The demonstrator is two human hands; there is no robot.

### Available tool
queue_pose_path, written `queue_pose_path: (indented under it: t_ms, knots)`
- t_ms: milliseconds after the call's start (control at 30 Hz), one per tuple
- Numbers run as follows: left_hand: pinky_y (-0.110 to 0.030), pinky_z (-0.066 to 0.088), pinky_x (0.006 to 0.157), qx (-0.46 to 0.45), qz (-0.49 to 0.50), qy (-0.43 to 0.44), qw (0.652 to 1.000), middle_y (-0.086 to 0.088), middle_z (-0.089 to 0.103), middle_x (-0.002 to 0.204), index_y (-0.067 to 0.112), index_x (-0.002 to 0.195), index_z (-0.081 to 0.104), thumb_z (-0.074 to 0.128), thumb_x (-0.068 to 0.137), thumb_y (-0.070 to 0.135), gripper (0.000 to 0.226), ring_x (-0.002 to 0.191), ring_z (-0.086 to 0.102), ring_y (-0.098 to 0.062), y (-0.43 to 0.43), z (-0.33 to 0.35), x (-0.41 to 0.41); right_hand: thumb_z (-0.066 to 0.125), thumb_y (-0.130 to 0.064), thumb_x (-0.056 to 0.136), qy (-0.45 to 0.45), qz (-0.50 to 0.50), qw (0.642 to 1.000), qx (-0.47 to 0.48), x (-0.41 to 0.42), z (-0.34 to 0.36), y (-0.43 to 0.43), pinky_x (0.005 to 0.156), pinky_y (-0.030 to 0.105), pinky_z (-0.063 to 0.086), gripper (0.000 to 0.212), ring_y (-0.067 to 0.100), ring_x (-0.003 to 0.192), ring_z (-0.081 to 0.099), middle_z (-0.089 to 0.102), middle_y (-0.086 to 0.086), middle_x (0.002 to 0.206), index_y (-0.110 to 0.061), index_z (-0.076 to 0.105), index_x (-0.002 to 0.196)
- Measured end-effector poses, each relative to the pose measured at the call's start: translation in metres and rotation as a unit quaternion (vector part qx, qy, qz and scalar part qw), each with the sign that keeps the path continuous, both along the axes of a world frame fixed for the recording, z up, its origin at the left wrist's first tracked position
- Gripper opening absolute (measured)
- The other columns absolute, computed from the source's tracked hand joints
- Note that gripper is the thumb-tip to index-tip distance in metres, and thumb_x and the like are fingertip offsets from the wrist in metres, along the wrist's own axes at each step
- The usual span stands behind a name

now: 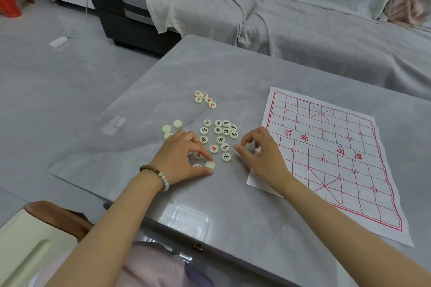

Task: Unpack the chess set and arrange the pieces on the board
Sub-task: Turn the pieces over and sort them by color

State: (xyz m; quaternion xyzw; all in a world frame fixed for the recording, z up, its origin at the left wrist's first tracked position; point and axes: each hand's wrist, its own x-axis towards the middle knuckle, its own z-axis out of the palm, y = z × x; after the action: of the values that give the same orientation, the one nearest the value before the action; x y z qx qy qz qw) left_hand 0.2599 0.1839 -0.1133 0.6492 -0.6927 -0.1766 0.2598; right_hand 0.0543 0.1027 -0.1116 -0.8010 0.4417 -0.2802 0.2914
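Note:
A paper chess board [331, 158] with red grid lines lies flat on the right of the grey table [233, 72]; no pieces stand on it. Several round cream pieces with black characters [220, 134] lie loose in the table's middle, and a small cluster with red characters [205, 99] sits farther back. My left hand [184, 158] pinches a blank-faced piece [210, 165] between thumb and forefinger, partly covering a few red-marked pieces. Beside the board's left edge, my right hand [258, 154] hovers with curled fingers, holding nothing visible.
Three face-down pieces [171, 128] lie left of my left hand. A clear plastic box lid [186, 220] rests near the table's front edge. A grey covered sofa [303, 18] runs behind the table. A beige chair [30, 244] stands at bottom left.

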Motion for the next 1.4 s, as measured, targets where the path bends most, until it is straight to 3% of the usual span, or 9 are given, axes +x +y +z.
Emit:
queue_pose_path:
  t_ms: [200,433,500,567,667,867,1067,1267,1400]
  knots:
    - [-0.020,0.032,0.075,0.005,0.034,0.042,0.999,0.009,0.051,0.083,0.029,0.075,0.071,0.068,0.075,0.046,0.017,0.085,0.040,-0.008,-0.008,-0.004,-0.013,0.061,-0.026,0.088,0.019,0.035,0.999,-0.027,-0.013,-0.003,0.008,0.080,0.011,0.035,0.006,0.000,0.091,0.050,0.051,-0.014,0.096,-0.029,0.064,0.092]
    - [-0.022,0.030,0.076,-0.053,0.084,0.009,0.995,0.019,0.046,0.080,0.029,0.080,0.066,0.058,0.079,0.054,0.025,0.084,0.043,-0.007,-0.013,-0.002,-0.005,0.056,-0.027,0.091,0.026,0.055,0.997,-0.049,-0.016,-0.001,0.015,0.094,0.020,0.038,0.014,-0.003,0.106,0.048,0.050,-0.017,0.110,-0.031,0.062,0.103]
    - [-0.024,0.031,0.078,-0.076,0.102,0.020,0.992,0.017,0.051,0.087,0.028,0.091,0.065,0.036,0.084,0.057,0.042,0.088,0.046,-0.009,-0.009,0.000,0.002,0.044,-0.040,0.094,0.081,0.114,0.989,-0.055,-0.016,0.004,0.024,0.107,0.019,0.026,0.031,-0.004,0.125,0.036,0.041,-0.023,0.132,-0.036,0.054,0.123]
    - [-0.027,0.034,0.084,-0.087,0.094,0.020,0.992,0.013,0.057,0.100,0.027,0.106,0.064,0.024,0.089,0.053,0.050,0.098,0.048,-0.010,-0.004,0.002,0.007,0.024,-0.054,0.094,0.179,0.203,0.960,-0.075,-0.012,0.003,0.034,0.115,0.019,0.001,0.052,-0.002,0.141,0.005,0.013,-0.022,0.152,-0.038,0.024,0.144]
    - [-0.027,0.030,0.099,-0.104,0.090,0.023,0.990,0.009,0.058,0.121,0.024,0.121,0.057,0.018,0.093,0.048,0.054,0.116,0.046,-0.010,0.002,0.006,0.013,0.002,-0.062,0.086,0.307,0.247,0.915,-0.085,-0.009,-0.003,0.045,0.114,0.026,-0.018,0.068,0.002,0.140,-0.022,-0.015,-0.019,0.152,-0.033,-0.006,0.147]
    - [-0.026,0.002,0.114,0.004,0.053,-0.063,0.997,0.007,0.046,0.138,0.025,0.134,0.046,-0.008,0.081,0.051,0.080,0.139,0.019,-0.008,0.015,0.014,0.011,-0.006,-0.066,0.077,0.345,0.189,0.918,-0.057,-0.001,-0.004,0.026,0.112,0.028,-0.019,0.076,0.004,0.139,-0.024,-0.020,-0.019,0.149,-0.032,-0.015,0.143]
    - [-0.037,-0.009,0.115,0.053,-0.005,-0.214,0.975,0.014,0.024,0.151,0.027,0.143,0.026,-0.021,0.075,0.043,0.084,0.143,-0.002,-0.012,0.002,-0.001,-0.001,0.016,-0.054,0.095,0.336,0.169,0.927,-0.014,0.012,-0.003,0.004,0.114,0.030,-0.014,0.062,0.011,0.142,-0.020,-0.016,-0.014,0.155,-0.031,-0.009,0.147]
    - [-0.016,-0.009,0.109,0.005,0.062,-0.010,0.998,0.018,0.024,0.147,0.029,0.143,0.028,0.001,0.091,0.041,0.060,0.137,0.004,0.004,-0.001,0.000,0.015,0.020,-0.048,0.098,0.288,0.190,0.938,-0.043,0.021,0.005,0.008,0.116,0.030,-0.015,0.060,0.004,0.140,-0.020,-0.015,-0.014,0.154,-0.029,-0.008,0.148]
    - [-0.020,-0.004,0.112,0.041,0.105,0.010,0.994,0.015,0.020,0.151,0.031,0.142,0.028,0.004,0.089,0.045,0.059,0.137,0.006,0.003,0.007,-0.006,0.044,0.021,-0.047,0.097,0.231,0.252,0.939,-0.047,0.034,0.007,0.030,0.113,0.020,-0.017,0.059,-0.004,0.139,-0.019,-0.013,-0.020,0.152,-0.030,-0.003,0.148]
